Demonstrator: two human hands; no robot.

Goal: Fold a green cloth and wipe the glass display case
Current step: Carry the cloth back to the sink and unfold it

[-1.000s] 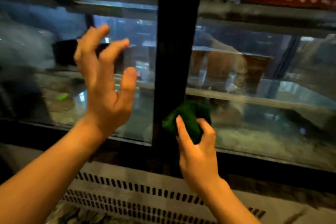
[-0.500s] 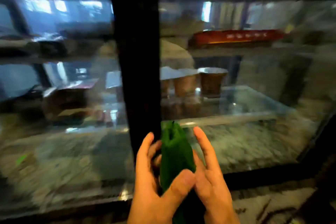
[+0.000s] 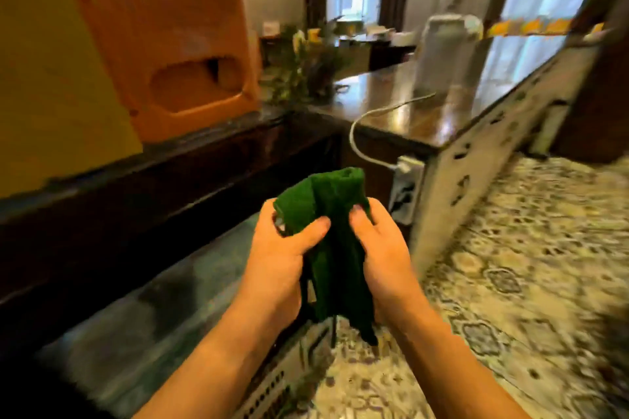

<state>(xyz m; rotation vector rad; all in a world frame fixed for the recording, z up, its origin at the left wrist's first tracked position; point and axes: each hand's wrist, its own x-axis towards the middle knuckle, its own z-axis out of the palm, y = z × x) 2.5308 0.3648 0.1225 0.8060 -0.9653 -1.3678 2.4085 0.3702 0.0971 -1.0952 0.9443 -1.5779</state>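
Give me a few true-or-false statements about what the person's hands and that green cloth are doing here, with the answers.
1. Both hands grip the dark green fabric cloth. True: the left hand and the right hand each clutch a side of it.
2. The cloth is pressed flat against the glass display case. False: it is bunched up in the air between the hands, away from the glass.
3. A large orange plastic box sits on the dark ledge to the left. True.
4. The white cable is wrapped around the right wrist. False: it runs from the dark wooden counter down to a plug, clear of the hands.
5. The floor is patterned tile. True.
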